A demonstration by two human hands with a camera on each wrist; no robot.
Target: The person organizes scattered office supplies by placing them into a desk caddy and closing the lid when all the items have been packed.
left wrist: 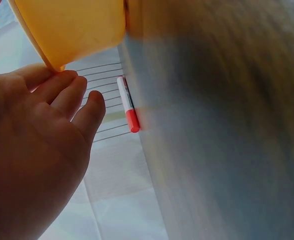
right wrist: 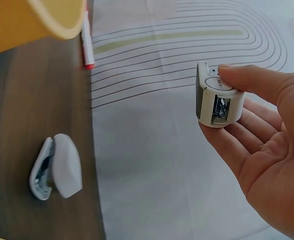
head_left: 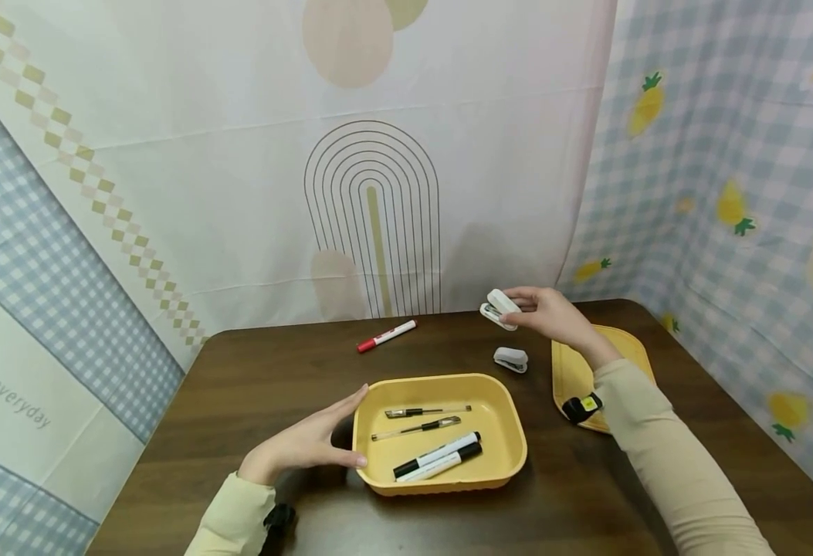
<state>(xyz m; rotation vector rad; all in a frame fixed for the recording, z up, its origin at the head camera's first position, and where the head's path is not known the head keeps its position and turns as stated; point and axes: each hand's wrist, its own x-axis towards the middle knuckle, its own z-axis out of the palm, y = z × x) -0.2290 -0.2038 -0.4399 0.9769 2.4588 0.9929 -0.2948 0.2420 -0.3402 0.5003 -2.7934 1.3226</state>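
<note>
My right hand (head_left: 550, 315) pinches a small white stapler (head_left: 498, 310) between thumb and fingers, raised above the back right of the table. In the right wrist view, the end of this stapler faces the camera. A second white stapler (head_left: 511, 360) lies on the table below that hand. My left hand (head_left: 312, 436) touches the left side of a yellow tray (head_left: 510, 432), its fingers and thumb spread along the rim. Inside the tray lie two black-capped markers (head_left: 441, 457) and two clear gel pens (head_left: 416, 427).
A red-capped marker (head_left: 387, 337) lies behind the tray, near the table's back edge. On the right, a flat yellow pouch (head_left: 624, 349) is partly hidden by the right forearm. The wooden table (head_left: 239, 386) meets a curtained wall.
</note>
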